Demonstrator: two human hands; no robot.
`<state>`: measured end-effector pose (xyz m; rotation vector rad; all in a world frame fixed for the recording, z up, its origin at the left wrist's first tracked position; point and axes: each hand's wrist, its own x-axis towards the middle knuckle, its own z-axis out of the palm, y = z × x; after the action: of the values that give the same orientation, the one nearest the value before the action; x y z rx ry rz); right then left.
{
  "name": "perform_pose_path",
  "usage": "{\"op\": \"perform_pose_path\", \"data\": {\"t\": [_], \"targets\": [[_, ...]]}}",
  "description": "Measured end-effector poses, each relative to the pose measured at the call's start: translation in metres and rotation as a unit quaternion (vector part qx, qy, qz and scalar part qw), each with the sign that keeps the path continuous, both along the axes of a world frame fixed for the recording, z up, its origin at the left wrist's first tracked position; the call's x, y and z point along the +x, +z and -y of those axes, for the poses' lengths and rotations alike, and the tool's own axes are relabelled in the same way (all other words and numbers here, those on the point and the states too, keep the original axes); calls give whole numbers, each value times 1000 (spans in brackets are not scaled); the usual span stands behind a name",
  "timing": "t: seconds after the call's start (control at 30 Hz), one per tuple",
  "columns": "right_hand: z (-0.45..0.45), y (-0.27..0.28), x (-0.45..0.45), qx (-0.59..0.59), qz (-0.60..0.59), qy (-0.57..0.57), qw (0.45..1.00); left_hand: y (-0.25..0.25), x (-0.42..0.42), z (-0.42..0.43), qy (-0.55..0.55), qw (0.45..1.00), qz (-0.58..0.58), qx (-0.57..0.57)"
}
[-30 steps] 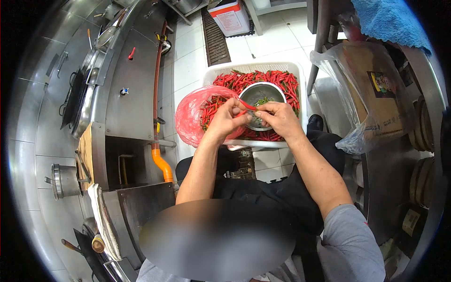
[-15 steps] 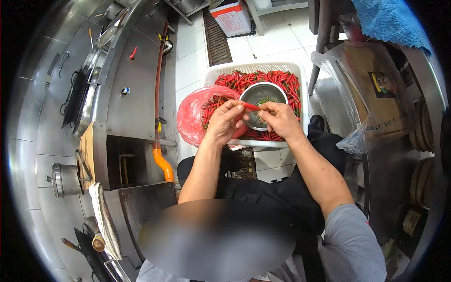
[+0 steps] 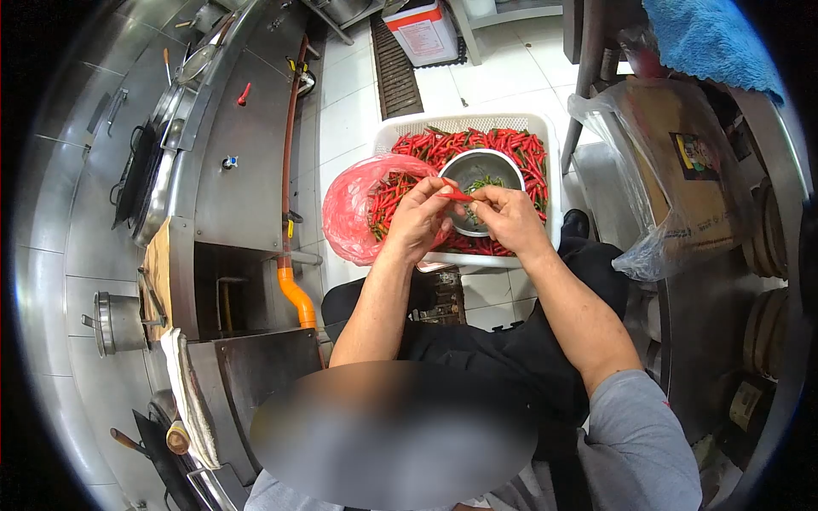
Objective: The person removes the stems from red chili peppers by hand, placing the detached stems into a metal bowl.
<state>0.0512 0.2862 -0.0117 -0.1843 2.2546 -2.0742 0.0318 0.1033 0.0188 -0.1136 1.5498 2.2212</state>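
Note:
My left hand (image 3: pixel 415 220) has its fingers closed on a red chili (image 3: pixel 454 195) in front of the metal bowl. At the chili's right end, the thumb and fingertips of my right hand (image 3: pixel 509 218) pinch it. Green stem pieces lie in the round metal bowl (image 3: pixel 503 168), which rests among red chilies (image 3: pixel 520 146) in a white plastic basket (image 3: pixel 552 200). To the left, a pink plastic bag (image 3: pixel 345 223) holds more red chilies and overlaps the basket's edge.
Steel kitchen equipment (image 3: pixel 247 153) stands at the left, with an orange pipe (image 3: pixel 295 298) beside it. A plastic-wrapped cardboard box (image 3: pixel 682 162) and a blue towel (image 3: pixel 711 43) are at the right. A white and red box (image 3: pixel 423 34) sits beyond the basket.
My hands stay close together over the bowl's near left side. The chili between them has turned slightly, and the fingers of my left hand have shifted around it.

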Motion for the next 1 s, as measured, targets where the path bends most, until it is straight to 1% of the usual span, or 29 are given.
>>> {"op": "perform_pose_path", "data": {"t": [0.03, 0.1, 0.13, 0.17, 0.2, 0.23, 0.27, 0.33, 0.37, 0.43, 0.47, 0.53, 0.57, 0.6, 0.63, 0.67, 0.7, 0.73, 0.8, 0.83, 0.87, 0.9, 0.93, 0.97, 1.0], "targets": [[0, 2, 1, 0, 0, -1, 1000, 1, 0, -1, 4, 1000, 24, 20], [1, 7, 3, 13, -158, 8, 987, 1, -3, 2, -8, 998, 42, 39], [2, 10, 5, 14, -158, 9, 987, 1, -4, 3, -20, 996, 59, 58], [3, 12, 7, 61, -189, 13, 980, 0, -5, 2, -19, 996, 59, 59], [4, 14, 9, 107, -220, 16, 969, -1, -6, 0, 10, 996, 74, 48], [6, 8, 9, 113, -238, 14, 965, -1, -6, -2, 39, 995, 88, 36], [7, 8, 10, 114, -238, 14, 965, -1, -7, 1, 39, 995, 88, 37], [9, 9, 12, 144, -272, 38, 951, 1, -7, 11, -45, 995, 86, 6], [11, 10, 15, 143, -272, 37, 951, -2, -7, 11, -45, 995, 87, 6], [16, 14, 20, 165, -300, 110, 933, -8, -8, 11, -87, 991, 85, -53], [17, 14, 19, 164, -301, 110, 933, -10, -9, 11, -86, 991, 84, -53], [18, 12, 17, 98, -309, 57, 944, -8, -9, 8, -24, 997, 17, 66], [16, 12, 13, 57, -278, 19, 959, -5, -7, 10, 8, 994, 33, 103], [11, 11, 10, 57, -278, 18, 959, -1, -5, 11, 7, 994, 34, 102], [4, 10, 8, 18, -121, 16, 992, 2, -3, 13, -6, 995, 16, 96], [-1, 11, 6, -22, 40, 14, 999, 5, 0, 12, -18, 996, -1, 89], [-5, 18, 5, -36, 85, 23, 995, 11, 4, 7, -24, 999, -16, 40], [-5, 16, 4, -36, 86, 24, 995, 11, 5, 5, -23, 999, -15, 40], [-3, 10, 3, 60, 49, 13, 997, 11, 4, 2, -65, 992, -54, -90], [-2, 7, 3, 61, 49, 13, 997, 9, 2, 1, -65, 992, -47, -97], [-1, 4, 4, 83, -5, 11, 996, 7, 1, -1, -65, 992, -47, -96], [0, 2, 4, 105, -59, 9, 993, 4, -1, -4, -38, 994, -48, -93], [-1, 2, 4, 106, -60, 9, 993, 2, -3, -6, -11, 995, -49, -90], [-1, 2, 5, 124, -131, -1, 984, 1, -5, -6, -9, 995, -50, -89], [0, 4, 5, 141, -202, -8, 969, 2, -6, -5, -9, 998, -26, -59]]}}
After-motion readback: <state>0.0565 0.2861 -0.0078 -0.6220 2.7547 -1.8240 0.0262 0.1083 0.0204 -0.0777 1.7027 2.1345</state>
